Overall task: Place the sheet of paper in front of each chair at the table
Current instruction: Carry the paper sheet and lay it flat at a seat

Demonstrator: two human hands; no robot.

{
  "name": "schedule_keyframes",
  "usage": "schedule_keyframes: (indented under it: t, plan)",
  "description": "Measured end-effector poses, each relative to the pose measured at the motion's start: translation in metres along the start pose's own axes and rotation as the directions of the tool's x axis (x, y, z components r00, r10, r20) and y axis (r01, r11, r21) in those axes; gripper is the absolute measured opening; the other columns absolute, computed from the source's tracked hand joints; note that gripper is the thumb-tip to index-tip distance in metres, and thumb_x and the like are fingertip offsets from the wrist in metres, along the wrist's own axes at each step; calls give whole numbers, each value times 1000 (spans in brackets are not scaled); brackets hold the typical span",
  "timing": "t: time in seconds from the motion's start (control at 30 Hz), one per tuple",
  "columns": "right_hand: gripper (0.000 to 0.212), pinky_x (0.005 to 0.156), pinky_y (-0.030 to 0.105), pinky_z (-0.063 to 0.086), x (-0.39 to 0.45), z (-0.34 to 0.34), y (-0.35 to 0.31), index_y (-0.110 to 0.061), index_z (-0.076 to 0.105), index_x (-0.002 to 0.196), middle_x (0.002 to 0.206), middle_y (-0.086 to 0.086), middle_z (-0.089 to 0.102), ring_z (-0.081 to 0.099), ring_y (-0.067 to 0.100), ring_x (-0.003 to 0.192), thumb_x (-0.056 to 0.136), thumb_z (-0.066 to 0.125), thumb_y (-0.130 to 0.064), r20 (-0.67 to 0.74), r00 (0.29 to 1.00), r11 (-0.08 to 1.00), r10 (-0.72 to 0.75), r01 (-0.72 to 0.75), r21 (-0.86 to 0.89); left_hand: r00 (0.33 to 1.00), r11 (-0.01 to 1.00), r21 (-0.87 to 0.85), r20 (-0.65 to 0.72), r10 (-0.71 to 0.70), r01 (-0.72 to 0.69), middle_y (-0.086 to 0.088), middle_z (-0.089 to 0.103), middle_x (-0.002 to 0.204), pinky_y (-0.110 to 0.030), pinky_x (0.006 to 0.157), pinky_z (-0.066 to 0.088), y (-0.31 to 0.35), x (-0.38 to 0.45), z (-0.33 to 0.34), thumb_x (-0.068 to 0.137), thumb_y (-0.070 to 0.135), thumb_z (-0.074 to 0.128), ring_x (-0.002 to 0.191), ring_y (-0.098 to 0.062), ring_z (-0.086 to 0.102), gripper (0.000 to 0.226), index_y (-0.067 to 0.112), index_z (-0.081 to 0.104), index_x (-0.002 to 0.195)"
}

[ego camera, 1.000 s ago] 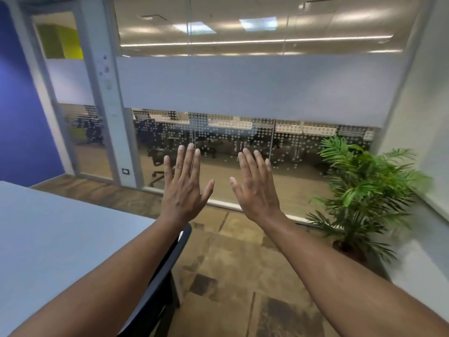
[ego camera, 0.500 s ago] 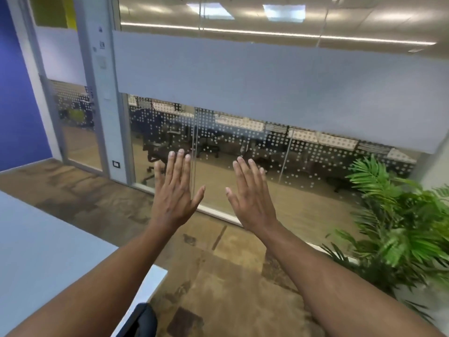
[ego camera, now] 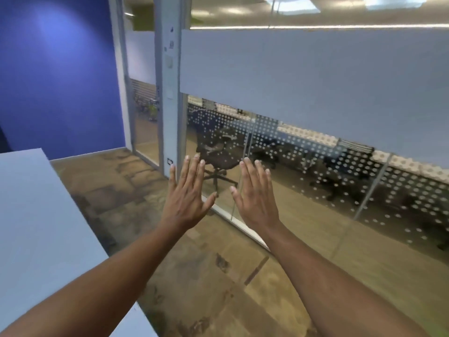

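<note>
Both hands are raised in front of the person, backs toward the camera, fingers spread flat and pointing up toward 12 o'clock. The left hand and the right hand sit just beside each other, thumbs nearly meeting, and neither holds anything.

No sheet of paper shows anywhere in the head view, so I cannot tell where the paper lies, which way it points or how its long axis runs. The pale bench fills the 8 to 9 o'clock side; the part of its top that shows is bare, and the left forearm crosses over its near corner at 7 o'clock.

No chair stands at the bench within view. The only one seen is an office chair behind the dotted glass partition at 12 o'clock, outside the room. A blue wall closes the 10 o'clock side, and brown patterned carpet runs under the arms.

Judging by the empty, displayed palms and the gaze turned off the bench, this looks like a pause outside the placing itself, either before any sheet is picked up or after the sheets are laid; the view does not settle which. If work remains, the next move calls for turning back toward the bench at 9 o'clock, finding the paper, and taking it with a light pinch at one edge so that it does not buckle.
</note>
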State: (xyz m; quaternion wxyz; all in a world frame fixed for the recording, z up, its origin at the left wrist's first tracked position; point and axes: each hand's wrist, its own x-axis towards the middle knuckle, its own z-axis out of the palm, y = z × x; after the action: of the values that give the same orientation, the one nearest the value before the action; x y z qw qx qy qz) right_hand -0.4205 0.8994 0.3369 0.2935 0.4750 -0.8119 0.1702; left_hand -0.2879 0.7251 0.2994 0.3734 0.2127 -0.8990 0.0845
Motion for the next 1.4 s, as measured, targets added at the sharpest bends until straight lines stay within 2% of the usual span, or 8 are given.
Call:
schedule_keyframes:
  t: [0.13, 0.23, 0.6, 0.97, 1.1, 1.2, 1.3, 1.4]
  plan:
    - [73, 131, 59, 18, 63, 52, 42, -10, 24, 166, 176, 10, 24, 15, 33, 164, 107, 37, -51, 20, 994, 993, -106, 105, 54, 997, 995, 69, 29, -76, 74, -11, -4, 182, -63, 134, 2, -5, 53, 47, 106, 70, 27, 168, -28, -10, 93, 10, 2, 173]
    - [74, 132, 58, 14, 117, 83, 59, -10, 24, 166, 175, 10, 25, 15, 33, 164, 107, 39, -52, 25, 985, 981, -173, 170, 96, 988, 983, 105, 16, -151, 148, -12, -3, 182, -61, 134, -4, -18, 88, 71, 106, 70, 30, 168, -28, -9, 94, 9, 5, 173]
    - [75, 131, 60, 15, 286, 256, 50, -12, 21, 167, 175, 10, 24, 16, 35, 163, 107, 40, -54, -23, 941, 912, -337, 332, 239, 937, 899, 276, -17, -349, 340, -14, -5, 182, -64, 133, -4, -141, 174, 193, 105, 78, 27, 168, -31, -9, 100, 8, 3, 173]
    - [79, 132, 59, 10, 451, 443, -25, -19, 15, 169, 178, 6, 14, 6, 30, 165, 106, 37, -61, 51, 858, 802, -512, 455, 387, 846, 781, 405, 36, -532, 475, -11, -16, 181, -58, 129, -22, -312, 237, 307, 103, 81, 21, 167, -28, -18, 100, 13, -3, 173]
    - [78, 130, 62, 17, 500, 502, -72, -16, 21, 168, 177, 8, 21, 13, 33, 165, 105, 38, -59, 2, 811, 725, -586, 523, 447, 811, 716, 460, -15, -585, 525, -12, -13, 181, -63, 132, -11, -371, 244, 319, 104, 79, 21, 168, -30, -14, 99, 12, -2, 173]
    - [77, 128, 62, 21, 532, 548, -120, -12, 30, 166, 174, 10, 30, 23, 36, 162, 104, 40, -57, -60, 759, 648, -648, 591, 481, 777, 647, 505, -76, -625, 571, -16, 4, 182, -65, 133, -2, -418, 234, 328, 104, 77, 25, 168, -33, 0, 100, 7, 10, 172]
    - [77, 128, 62, 22, 555, 585, -175, -9, 36, 163, 171, 12, 36, 30, 39, 159, 103, 43, -56, -118, 694, 529, -710, 636, 561, 695, 532, 567, -101, -712, 628, -17, 12, 181, -69, 131, 4, -460, 214, 334, 102, 78, 32, 168, -35, 6, 102, 5, 17, 171]
    - [78, 128, 63, 21, 575, 610, -230, -9, 33, 164, 172, 12, 33, 28, 40, 159, 104, 38, -57, -166, 579, 382, -798, 700, 604, 590, 379, 633, -156, -792, 675, -16, 14, 180, -73, 128, 13, -495, 192, 330, 101, 79, 37, 167, -36, 8, 103, 6, 20, 171]
